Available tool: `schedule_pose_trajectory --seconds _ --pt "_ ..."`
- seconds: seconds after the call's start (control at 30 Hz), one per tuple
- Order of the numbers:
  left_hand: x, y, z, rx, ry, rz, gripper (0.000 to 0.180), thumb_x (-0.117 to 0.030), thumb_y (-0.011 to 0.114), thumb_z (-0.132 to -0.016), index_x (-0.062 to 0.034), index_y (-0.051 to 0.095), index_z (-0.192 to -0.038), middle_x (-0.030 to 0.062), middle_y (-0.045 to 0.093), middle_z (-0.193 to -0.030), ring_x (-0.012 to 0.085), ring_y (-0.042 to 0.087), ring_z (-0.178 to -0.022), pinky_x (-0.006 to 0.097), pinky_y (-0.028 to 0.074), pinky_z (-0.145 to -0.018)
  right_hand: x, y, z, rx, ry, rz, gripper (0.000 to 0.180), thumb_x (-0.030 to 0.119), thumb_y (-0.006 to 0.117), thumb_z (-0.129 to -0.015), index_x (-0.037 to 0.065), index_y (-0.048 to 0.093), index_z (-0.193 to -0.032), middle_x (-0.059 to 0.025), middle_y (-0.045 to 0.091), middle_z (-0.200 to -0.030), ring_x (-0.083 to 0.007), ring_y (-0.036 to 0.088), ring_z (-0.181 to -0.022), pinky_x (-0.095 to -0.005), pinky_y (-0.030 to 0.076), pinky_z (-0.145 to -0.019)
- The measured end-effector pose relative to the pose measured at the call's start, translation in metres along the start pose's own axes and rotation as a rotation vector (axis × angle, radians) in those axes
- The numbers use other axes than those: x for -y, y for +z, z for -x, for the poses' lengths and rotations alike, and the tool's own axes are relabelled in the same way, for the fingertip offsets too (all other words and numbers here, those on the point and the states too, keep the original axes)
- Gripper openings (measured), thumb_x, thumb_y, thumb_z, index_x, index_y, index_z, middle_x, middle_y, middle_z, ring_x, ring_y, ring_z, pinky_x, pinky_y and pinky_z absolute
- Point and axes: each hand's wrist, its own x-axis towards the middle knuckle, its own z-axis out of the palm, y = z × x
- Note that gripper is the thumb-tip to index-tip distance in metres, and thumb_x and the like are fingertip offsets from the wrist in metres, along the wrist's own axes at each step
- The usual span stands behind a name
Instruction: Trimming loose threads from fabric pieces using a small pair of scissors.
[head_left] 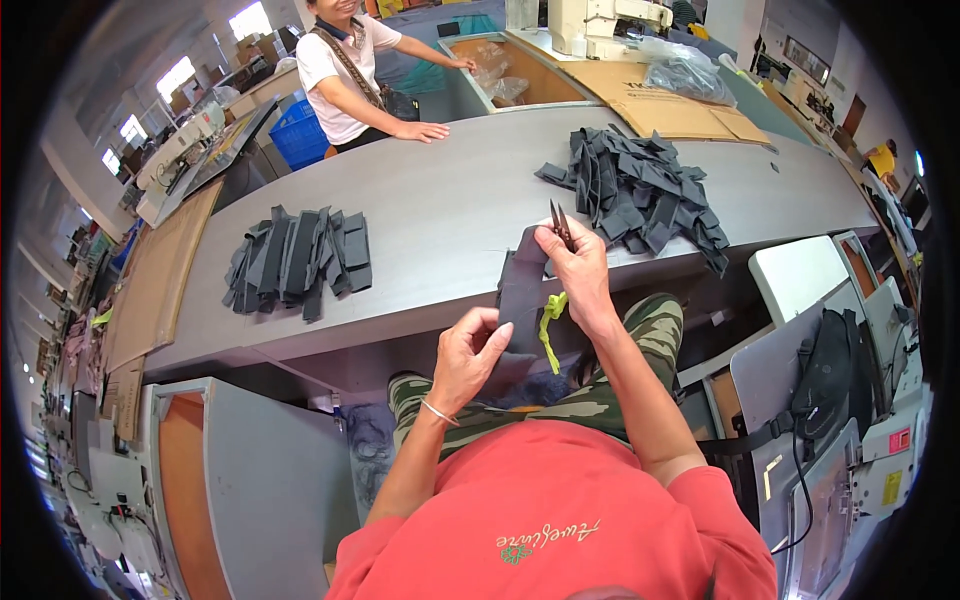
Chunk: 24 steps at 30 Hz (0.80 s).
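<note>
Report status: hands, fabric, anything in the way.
Left hand on dark fabric strip, lower end. Right hand gripping upper end, plus snips. Yellow-green cord dangling alongside; no blockage seen.

Both my left hand (466, 353) and my right hand (582, 275) are bare. Just behind the left one, a thin, pale bracelet (440, 413) rings my wrist; the right wrist is plain. Farther back from the hands, short sleeves (728, 512) in the same red as the rest of my T-shirt (560, 465) cover my upper arms. Low in my view, between my hands and my chin, pale cream script lettering (565, 533) slants across the front, with a small green flower-shaped emblem (516, 553) at it. Beneath the hands, my camouflage trousers (652, 340) mix green, dark and pale beige patches.
</note>
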Motion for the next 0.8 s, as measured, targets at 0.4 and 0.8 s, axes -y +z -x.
schedule_pose_trajectory --seconds 0.4,0.8 --pt "-0.004 -0.008 0.004 -0.270 0.074 -0.134 0.027 -0.016 0.068 -0.083 -0.0014 0.063 -0.105 0.0071 0.061 -0.097 0.0153 0.059 -0.084 0.026 0.048 -0.073 0.006 0.005 0.023 0.226 -0.032 0.198 0.010 0.009 0.065 -0.083 0.000 0.066 -0.086 0.0030 0.055 -0.063 -0.0032 0.043 -0.059 -0.0217 0.035 -0.052" --pt "0.005 -0.007 -0.008 -0.108 -0.137 -0.039 0.047 -0.026 0.064 -0.088 -0.0028 0.038 -0.057 -0.0055 0.029 -0.054 0.0043 0.026 -0.056 0.028 0.022 -0.044 -0.020 0.005 0.037 0.317 -0.064 0.207 0.012 0.010 0.065 -0.084 0.001 0.067 -0.090 -0.0004 0.064 -0.075 -0.0064 0.056 -0.071 -0.0226 0.045 -0.064"
